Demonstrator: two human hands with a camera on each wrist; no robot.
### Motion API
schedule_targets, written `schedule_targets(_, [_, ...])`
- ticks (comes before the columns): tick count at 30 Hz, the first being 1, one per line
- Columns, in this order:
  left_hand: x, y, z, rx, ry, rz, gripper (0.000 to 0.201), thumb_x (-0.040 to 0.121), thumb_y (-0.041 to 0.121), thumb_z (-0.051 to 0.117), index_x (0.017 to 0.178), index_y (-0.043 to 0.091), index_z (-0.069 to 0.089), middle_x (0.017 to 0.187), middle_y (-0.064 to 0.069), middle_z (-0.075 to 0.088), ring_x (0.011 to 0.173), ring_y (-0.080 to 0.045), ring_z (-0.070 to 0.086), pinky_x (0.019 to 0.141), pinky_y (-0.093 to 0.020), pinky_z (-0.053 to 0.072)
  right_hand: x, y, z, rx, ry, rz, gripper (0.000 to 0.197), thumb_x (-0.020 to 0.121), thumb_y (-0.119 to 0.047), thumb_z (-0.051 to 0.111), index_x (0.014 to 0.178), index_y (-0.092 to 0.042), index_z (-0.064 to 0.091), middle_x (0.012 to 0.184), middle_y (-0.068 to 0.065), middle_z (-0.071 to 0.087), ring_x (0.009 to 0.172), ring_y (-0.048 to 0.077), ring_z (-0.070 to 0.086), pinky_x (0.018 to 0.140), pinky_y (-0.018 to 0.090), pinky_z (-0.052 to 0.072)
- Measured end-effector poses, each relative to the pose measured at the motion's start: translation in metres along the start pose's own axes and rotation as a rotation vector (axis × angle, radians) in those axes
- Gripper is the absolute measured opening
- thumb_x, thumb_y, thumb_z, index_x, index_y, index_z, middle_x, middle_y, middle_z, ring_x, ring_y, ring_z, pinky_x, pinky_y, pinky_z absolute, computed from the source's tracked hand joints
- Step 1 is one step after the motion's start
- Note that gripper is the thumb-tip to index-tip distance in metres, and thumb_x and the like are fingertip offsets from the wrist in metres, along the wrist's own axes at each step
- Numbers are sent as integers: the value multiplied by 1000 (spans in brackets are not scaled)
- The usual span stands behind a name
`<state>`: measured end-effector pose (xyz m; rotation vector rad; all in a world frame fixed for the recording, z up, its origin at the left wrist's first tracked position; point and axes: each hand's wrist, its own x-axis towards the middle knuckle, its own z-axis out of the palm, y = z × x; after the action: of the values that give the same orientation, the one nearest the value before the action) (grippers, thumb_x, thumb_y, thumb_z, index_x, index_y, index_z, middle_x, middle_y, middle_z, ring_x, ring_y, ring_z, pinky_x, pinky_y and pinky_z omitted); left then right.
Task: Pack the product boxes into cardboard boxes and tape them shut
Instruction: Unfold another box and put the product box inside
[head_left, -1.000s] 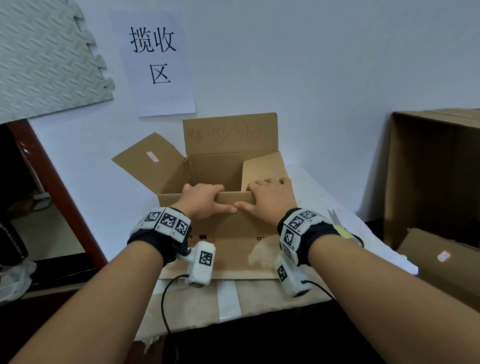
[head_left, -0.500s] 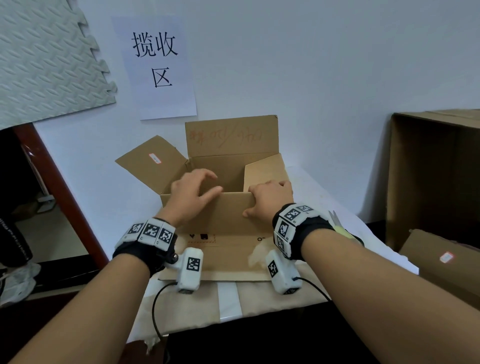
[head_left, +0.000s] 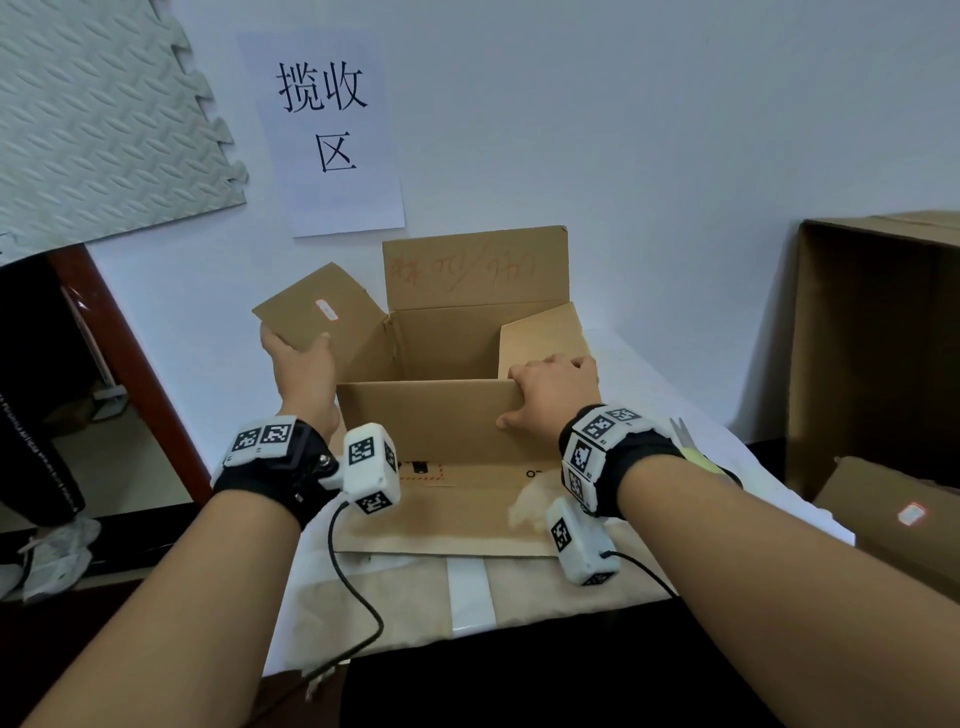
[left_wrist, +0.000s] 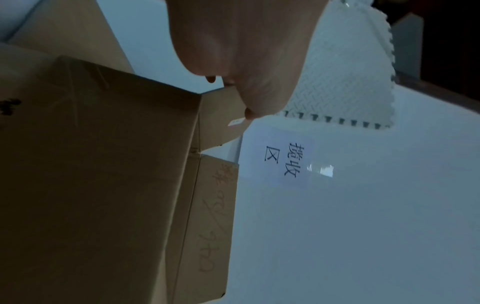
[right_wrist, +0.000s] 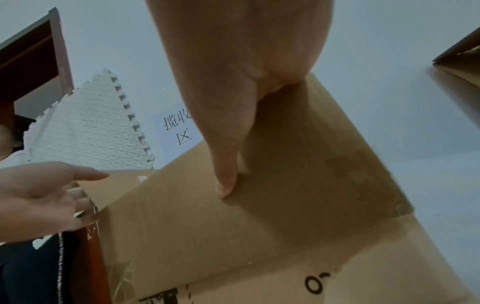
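Observation:
An open cardboard box stands mid-table, its back flap upright. Its inside is hidden from the head view. My left hand holds the lower edge of the left flap, thumb on its face and fingers behind it. The right wrist view shows that hand with the flap between thumb and fingers. My right hand grips the right end of the near flap, fingers over its top edge and thumb pressed on its outer face. No product boxes are in sight.
A tall cardboard box stands at the right, with a lower box bearing a red sticker in front of it. Scissors lie behind my right wrist. The white-covered table ends close in front. A dark-red door frame is at the left.
My left hand has left the near flap's top edge and gone left to the left flap. The near flap now stands higher. My right hand stays on its right end.

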<state>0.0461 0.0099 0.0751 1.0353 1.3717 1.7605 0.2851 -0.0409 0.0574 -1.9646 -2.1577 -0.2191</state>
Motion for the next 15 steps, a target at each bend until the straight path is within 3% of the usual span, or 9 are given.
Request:
schedule_targets(2, [-1, -2, 3, 36, 9, 63, 57, 93, 14, 43, 144, 34, 27, 129, 9, 54, 111, -13, 53, 95, -29, 44, 0, 0, 1, -4, 7, -3, 44, 79, -57, 58, 111, -26, 56, 115, -5, 61, 116, 21, 46, 92, 40, 28])
schedule_targets(5, [-2, -4, 6, 144, 13, 129, 47, 94, 15, 36, 137, 35, 39, 120, 9, 58, 102, -13, 57, 95, -36, 48, 0, 0, 2, -7, 20, -6, 44, 80, -57, 58, 111, -26, 57, 117, -5, 60, 116, 22, 45, 91, 40, 28])
schedule_targets(8, [-8, -4, 8, 278, -64, 188, 44, 98, 25, 35, 140, 34, 36, 133, 7, 54, 118, -17, 52, 103, -42, 43, 0, 1, 2, -12, 23, -5, 44, 80, -58, 57, 111, -26, 56, 117, -5, 60, 116, 21, 45, 91, 40, 28])
schedule_targets(10, [-14, -5, 9, 358, -139, 245, 42, 100, 30, 36, 142, 32, 36, 138, 6, 50, 123, -16, 47, 106, -37, 39, 0, 1, 3, -13, 21, -6, 45, 80, -59, 56, 112, -27, 56, 117, -5, 60, 116, 21, 45, 91, 40, 28])
schedule_targets(13, [-28, -4, 12, 469, -249, 340, 36, 101, 32, 38, 136, 31, 46, 129, 6, 55, 111, -10, 48, 96, -25, 38, 0, 1, 3, -15, 20, -5, 45, 81, -59, 56, 113, -27, 56, 117, -5, 59, 117, 21, 45, 92, 41, 29])
schedule_targets(15, [-33, -8, 13, 579, -328, 379, 36, 101, 36, 38, 135, 31, 48, 128, 4, 57, 113, -13, 51, 98, -28, 40, -1, 0, 3, -21, 19, -4, 46, 81, -59, 56, 114, -27, 55, 118, -5, 59, 117, 21, 45, 93, 41, 29])
